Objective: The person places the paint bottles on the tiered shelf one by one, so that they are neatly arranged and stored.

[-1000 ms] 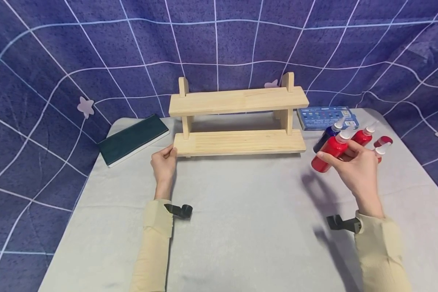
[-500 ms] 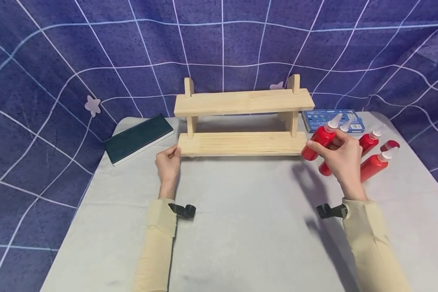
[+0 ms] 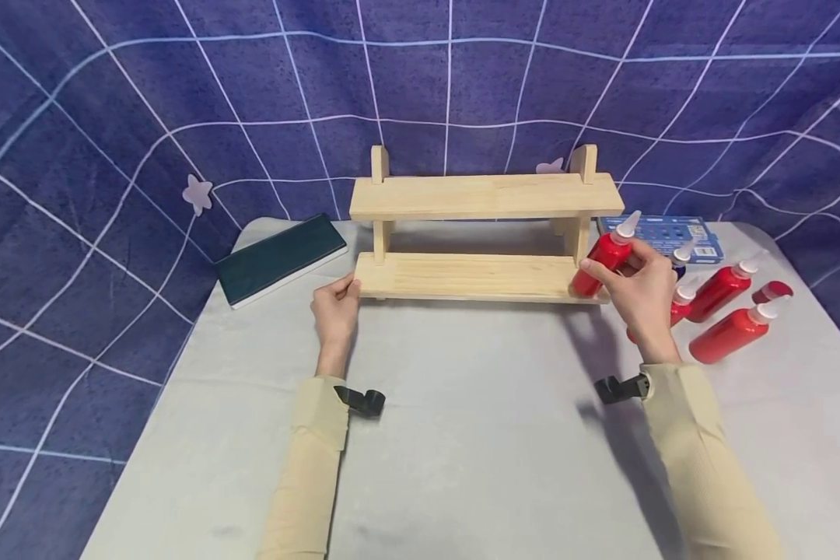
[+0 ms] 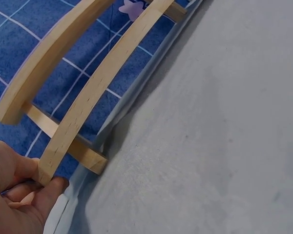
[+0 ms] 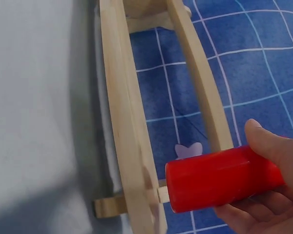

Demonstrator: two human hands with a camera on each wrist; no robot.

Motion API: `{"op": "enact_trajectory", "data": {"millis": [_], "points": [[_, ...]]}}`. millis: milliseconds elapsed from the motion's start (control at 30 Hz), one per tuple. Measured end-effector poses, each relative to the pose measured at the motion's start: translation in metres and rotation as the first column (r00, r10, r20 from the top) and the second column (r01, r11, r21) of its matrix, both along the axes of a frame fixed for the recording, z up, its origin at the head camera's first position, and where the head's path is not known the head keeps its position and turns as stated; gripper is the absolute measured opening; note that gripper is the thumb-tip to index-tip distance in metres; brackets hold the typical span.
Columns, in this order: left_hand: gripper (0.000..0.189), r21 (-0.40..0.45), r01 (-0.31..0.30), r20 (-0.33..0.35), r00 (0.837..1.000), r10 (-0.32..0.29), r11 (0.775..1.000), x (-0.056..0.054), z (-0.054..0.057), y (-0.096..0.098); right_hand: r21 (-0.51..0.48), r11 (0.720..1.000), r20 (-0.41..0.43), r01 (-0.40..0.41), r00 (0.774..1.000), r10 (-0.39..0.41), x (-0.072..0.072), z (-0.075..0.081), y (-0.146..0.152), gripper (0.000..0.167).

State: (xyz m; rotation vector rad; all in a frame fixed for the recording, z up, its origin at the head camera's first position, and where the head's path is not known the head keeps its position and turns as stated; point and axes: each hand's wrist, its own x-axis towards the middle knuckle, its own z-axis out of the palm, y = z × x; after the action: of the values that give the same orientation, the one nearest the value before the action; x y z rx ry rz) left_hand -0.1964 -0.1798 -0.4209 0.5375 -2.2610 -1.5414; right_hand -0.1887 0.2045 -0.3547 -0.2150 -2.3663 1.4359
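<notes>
A two-tier wooden shelf rack (image 3: 462, 276) stands at the back of the table. At the left end of its lower board, my left hand (image 3: 336, 315) pinches the board's edge between thumb and fingers; the left wrist view shows the thumb at the shelf board (image 4: 63, 134). My right hand (image 3: 642, 299) holds a red squeeze bottle (image 3: 595, 268) with a white pointed nozzle, slightly tilted. The bottle's base overlaps the right end of the lower board in the head view. In the right wrist view, the red bottle (image 5: 215, 180) has its base toward the rack, and the hand covers its top.
Right of the hand are more red squeeze bottles (image 3: 728, 334), a dark blue bottle (image 3: 679, 264) partly hidden by the hand, and a short red cylinder (image 3: 772, 292). A blue printed box (image 3: 661, 231) lies behind them. A dark green box (image 3: 280, 260) lies left of the rack.
My right hand has carried the red bottle leftward from beside the other bottles to the lower board's right end. My left hand keeps its pinch on the board. The head view has shifted slightly.
</notes>
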Motion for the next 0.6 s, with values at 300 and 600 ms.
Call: {"op": "enact_trajectory", "data": {"millis": [300, 600], "points": [[0.026, 0.006, 0.003, 0.008, 1.000, -0.003, 1.000, 0.000, 0.000, 0.000, 0.049, 0.999, 0.019, 0.012, 1.000, -0.013, -0.014, -0.006, -0.006, 0.045], [0.027, 0.003, 0.001, 0.005, 1.000, -0.001, 1.000, -0.001, -0.001, -0.002, 0.088, 0.996, 0.018, 0.012, 1.000, -0.014, -0.021, -0.010, -0.009, 0.046]]}}
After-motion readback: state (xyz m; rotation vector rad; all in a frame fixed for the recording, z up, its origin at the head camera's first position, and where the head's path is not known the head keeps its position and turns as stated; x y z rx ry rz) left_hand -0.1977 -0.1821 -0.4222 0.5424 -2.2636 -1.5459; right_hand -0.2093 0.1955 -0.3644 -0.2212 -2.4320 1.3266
